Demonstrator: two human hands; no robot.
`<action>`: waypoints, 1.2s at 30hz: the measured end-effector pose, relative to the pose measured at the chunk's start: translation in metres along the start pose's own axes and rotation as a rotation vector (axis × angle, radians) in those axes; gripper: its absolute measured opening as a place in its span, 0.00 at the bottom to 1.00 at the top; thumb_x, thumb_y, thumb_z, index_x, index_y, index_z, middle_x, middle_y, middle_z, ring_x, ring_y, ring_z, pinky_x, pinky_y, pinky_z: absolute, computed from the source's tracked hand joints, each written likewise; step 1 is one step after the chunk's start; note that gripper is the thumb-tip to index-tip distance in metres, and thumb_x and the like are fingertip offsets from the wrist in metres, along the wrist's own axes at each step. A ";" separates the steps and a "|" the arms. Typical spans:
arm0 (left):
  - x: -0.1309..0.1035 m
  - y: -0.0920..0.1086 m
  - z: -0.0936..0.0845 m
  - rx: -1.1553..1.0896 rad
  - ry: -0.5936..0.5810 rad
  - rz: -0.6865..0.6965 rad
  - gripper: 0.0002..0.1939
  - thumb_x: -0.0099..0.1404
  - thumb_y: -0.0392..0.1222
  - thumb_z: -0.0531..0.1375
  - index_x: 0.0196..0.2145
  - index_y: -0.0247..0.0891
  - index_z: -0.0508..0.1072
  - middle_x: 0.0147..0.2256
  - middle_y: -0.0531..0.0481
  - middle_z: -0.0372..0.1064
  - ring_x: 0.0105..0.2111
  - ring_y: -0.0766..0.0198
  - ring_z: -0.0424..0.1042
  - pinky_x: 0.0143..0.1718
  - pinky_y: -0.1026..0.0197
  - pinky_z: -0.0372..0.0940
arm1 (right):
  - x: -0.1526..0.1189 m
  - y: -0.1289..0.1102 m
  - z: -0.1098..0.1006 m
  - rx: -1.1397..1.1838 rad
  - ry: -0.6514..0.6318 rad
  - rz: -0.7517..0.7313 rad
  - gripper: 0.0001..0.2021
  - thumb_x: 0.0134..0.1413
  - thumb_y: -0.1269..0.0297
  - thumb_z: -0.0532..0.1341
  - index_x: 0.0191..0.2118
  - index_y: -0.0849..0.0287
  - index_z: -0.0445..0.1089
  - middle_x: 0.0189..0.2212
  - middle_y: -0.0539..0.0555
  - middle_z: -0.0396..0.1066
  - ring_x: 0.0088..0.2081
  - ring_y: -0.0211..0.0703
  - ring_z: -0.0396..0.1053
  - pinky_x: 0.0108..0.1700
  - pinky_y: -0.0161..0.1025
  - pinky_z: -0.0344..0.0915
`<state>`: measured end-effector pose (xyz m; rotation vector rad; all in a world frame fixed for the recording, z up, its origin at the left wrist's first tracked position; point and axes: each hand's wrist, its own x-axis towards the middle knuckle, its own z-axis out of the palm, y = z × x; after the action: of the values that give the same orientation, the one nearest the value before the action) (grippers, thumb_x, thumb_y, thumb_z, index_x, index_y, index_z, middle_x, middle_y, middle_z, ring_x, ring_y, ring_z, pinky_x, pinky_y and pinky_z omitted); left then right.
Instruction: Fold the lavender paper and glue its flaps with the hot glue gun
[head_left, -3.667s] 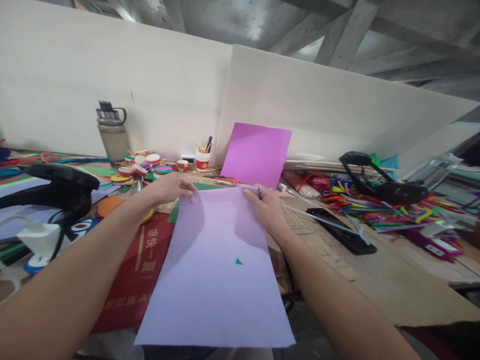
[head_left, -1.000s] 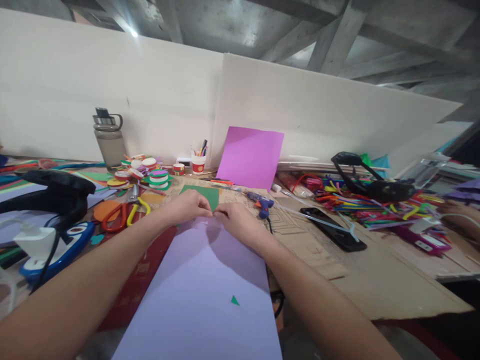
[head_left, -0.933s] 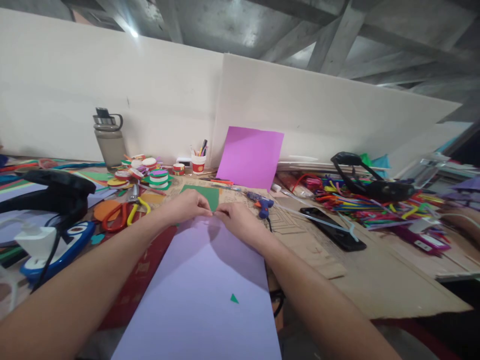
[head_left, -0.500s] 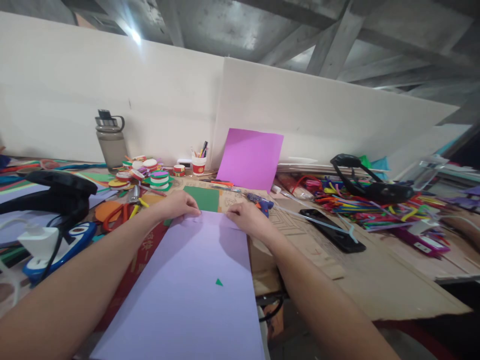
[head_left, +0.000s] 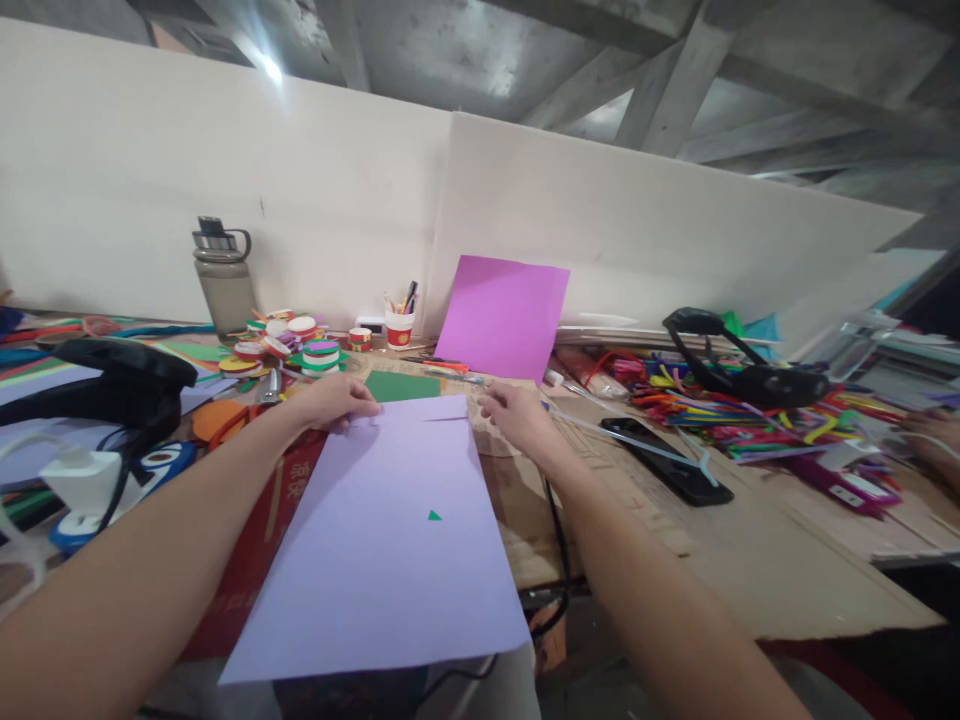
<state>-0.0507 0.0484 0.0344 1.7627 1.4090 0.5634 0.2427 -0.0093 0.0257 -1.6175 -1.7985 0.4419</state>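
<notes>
A sheet of lavender paper (head_left: 375, 560) slopes down from the table toward me, with a narrow folded strip along its far edge. My left hand (head_left: 345, 402) pinches the far left corner of this sheet. Just off the far right corner is my right hand (head_left: 514, 415), its fingers loosely curled and slightly apart, with nothing visible in them. A small green paper triangle (head_left: 435, 516) lies on the lavender sheet. Beyond the far edge lies a green sheet (head_left: 403, 385). Under the left side shows a red printed surface (head_left: 262, 530).
A magenta sheet (head_left: 504, 315) leans on the white board behind. Left stand a bottle (head_left: 225, 285), paper discs (head_left: 304, 330) and a power strip (head_left: 169, 462). Right lie a phone (head_left: 667, 462), colourful pipe cleaners (head_left: 675, 405) and a black headset-like device (head_left: 750, 375). Another person's hand (head_left: 934, 440) is at far right.
My right hand has let go of the sheet's far edge and moved slightly right. The sheet has shifted up and away, so its near edge now shows.
</notes>
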 end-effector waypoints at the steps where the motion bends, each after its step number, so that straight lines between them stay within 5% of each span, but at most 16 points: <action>1: 0.000 0.000 -0.001 -0.010 -0.006 -0.019 0.14 0.45 0.50 0.68 0.25 0.37 0.76 0.14 0.53 0.61 0.13 0.69 0.60 0.12 0.69 0.52 | 0.001 0.000 0.000 0.054 0.016 0.022 0.11 0.56 0.61 0.52 0.30 0.60 0.68 0.27 0.53 0.71 0.27 0.38 0.66 0.28 0.34 0.58; 5: -0.001 0.005 -0.001 0.017 -0.039 0.015 0.16 0.47 0.53 0.66 0.28 0.37 0.76 0.17 0.52 0.64 0.15 0.69 0.62 0.16 0.68 0.56 | 0.000 -0.007 0.002 0.369 -0.046 0.129 0.20 0.60 0.50 0.48 0.35 0.62 0.67 0.30 0.57 0.70 0.26 0.38 0.66 0.25 0.34 0.62; 9: -0.002 0.014 0.004 0.093 -0.050 0.113 0.18 0.49 0.54 0.65 0.29 0.36 0.77 0.20 0.52 0.67 0.16 0.70 0.63 0.19 0.68 0.58 | -0.003 -0.011 0.005 0.462 -0.086 0.123 0.24 0.57 0.44 0.48 0.28 0.61 0.67 0.26 0.54 0.68 0.25 0.38 0.64 0.24 0.33 0.60; 14: -0.006 0.022 0.006 0.114 -0.097 0.178 0.18 0.51 0.56 0.63 0.28 0.37 0.76 0.20 0.53 0.67 0.17 0.69 0.65 0.21 0.68 0.59 | -0.001 -0.007 0.003 0.328 -0.033 0.013 0.16 0.50 0.52 0.56 0.22 0.59 0.63 0.20 0.48 0.61 0.22 0.34 0.57 0.23 0.32 0.51; 21: -0.007 0.023 0.006 0.037 -0.154 0.188 0.17 0.52 0.55 0.63 0.26 0.37 0.75 0.20 0.52 0.67 0.18 0.67 0.68 0.22 0.67 0.61 | -0.002 -0.010 -0.001 0.246 0.063 -0.033 0.16 0.52 0.52 0.51 0.20 0.58 0.58 0.18 0.46 0.55 0.21 0.34 0.51 0.23 0.33 0.48; 29: -0.005 0.023 0.008 0.124 -0.024 0.196 0.16 0.52 0.54 0.63 0.30 0.37 0.77 0.20 0.53 0.68 0.16 0.69 0.66 0.20 0.67 0.59 | -0.001 -0.007 -0.001 0.442 -0.044 0.007 0.18 0.50 0.49 0.55 0.26 0.61 0.68 0.20 0.48 0.62 0.22 0.34 0.56 0.24 0.33 0.51; 36: -0.004 0.023 -0.001 0.280 -0.022 0.186 0.16 0.49 0.55 0.64 0.24 0.37 0.77 0.16 0.54 0.64 0.15 0.71 0.58 0.15 0.68 0.49 | -0.004 -0.007 0.001 0.484 -0.099 0.103 0.10 0.45 0.60 0.59 0.31 0.62 0.72 0.22 0.49 0.69 0.20 0.33 0.60 0.22 0.31 0.53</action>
<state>-0.0392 0.0434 0.0542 2.1319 1.3687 0.4578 0.2365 -0.0139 0.0286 -1.3652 -1.5258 0.9388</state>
